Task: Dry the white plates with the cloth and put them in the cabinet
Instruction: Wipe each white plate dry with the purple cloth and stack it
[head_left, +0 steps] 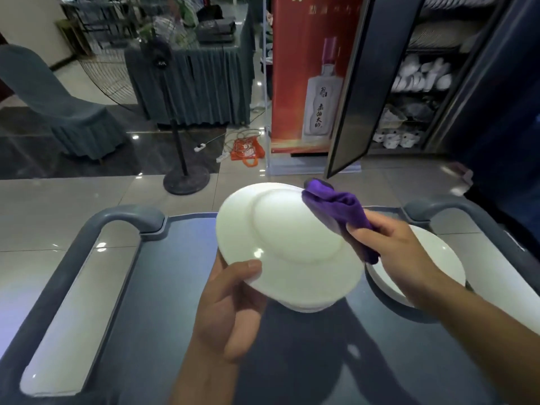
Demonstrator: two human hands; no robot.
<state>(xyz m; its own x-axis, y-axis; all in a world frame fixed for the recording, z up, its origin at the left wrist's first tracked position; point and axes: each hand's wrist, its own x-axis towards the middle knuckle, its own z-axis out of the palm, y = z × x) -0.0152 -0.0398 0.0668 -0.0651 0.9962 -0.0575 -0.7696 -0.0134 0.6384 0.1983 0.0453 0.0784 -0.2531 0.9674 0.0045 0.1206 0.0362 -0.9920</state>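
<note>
A plate [287, 244] is held above the cart top [181, 287], between the left hand [230, 311] at its near rim and the right hand [394, 244] with a cloth [336, 211] on its far right rim. A second plate [438, 258] lies on the cart, right. Beyond, a fan stand [178, 147] stands left of an open cabinet [415, 83].

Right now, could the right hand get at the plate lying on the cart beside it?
Probably yes: the plate on the cart lies uncovered just under the right hand, but that hand grips the purple cloth.
</note>
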